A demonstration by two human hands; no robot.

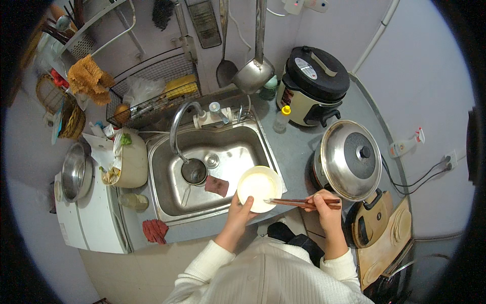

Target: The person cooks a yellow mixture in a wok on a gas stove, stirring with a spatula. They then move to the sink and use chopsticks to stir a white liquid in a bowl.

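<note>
A white bowl (259,186) with pale yellowish contents is held in my left hand (240,212), thumb on its near rim, over the front right edge of the steel sink (243,140). My right hand (324,207) grips dark reddish-brown chopsticks (292,202), whose whitened tips reach into the bowl at its right side. Whether the tips touch the contents cannot be told. In the sink lie a reddish-brown scouring pad (216,186) and a round strainer (193,171) with a handle, under the curved faucet (175,127).
Right of the sink stand a lidded pan (351,161), an electric pressure cooker (314,85) and a yellow-capped bottle (281,121). Left are a waste bin (133,161), a jar (133,201) and a red cloth (155,231). A ladle (254,76) hangs behind. Round dough sheets (401,226) lie on a board at right.
</note>
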